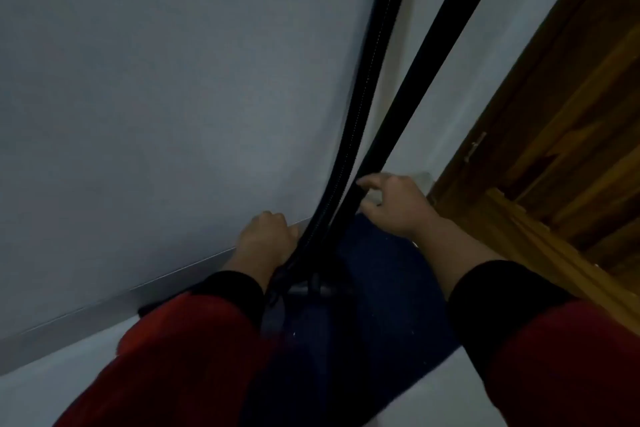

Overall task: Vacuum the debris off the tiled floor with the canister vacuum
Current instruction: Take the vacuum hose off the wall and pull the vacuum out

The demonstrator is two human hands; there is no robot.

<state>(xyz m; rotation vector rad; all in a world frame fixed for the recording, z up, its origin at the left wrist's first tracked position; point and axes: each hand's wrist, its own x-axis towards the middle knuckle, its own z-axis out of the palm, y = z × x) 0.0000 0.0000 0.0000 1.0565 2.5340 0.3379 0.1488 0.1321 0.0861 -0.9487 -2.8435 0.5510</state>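
The picture is dim and blurred. Two black lengths of vacuum hose rise against the wall: a left length (367,87) and a right length (426,73). They meet low down over a dark blue body (381,274), which looks like the canister vacuum. My left hand (265,241) is curled around the base of the left length. My right hand (394,203) has its fingers spread, the fingertips touching the lower end of the right length. Both sleeves are red with black cuffs. No debris can be made out on the pale floor (52,378).
A grey-white wall (173,97) fills the left and centre, with a grey skirting board (104,302) along its foot. A wooden door and frame (554,156) stand at the right, close beside my right arm.
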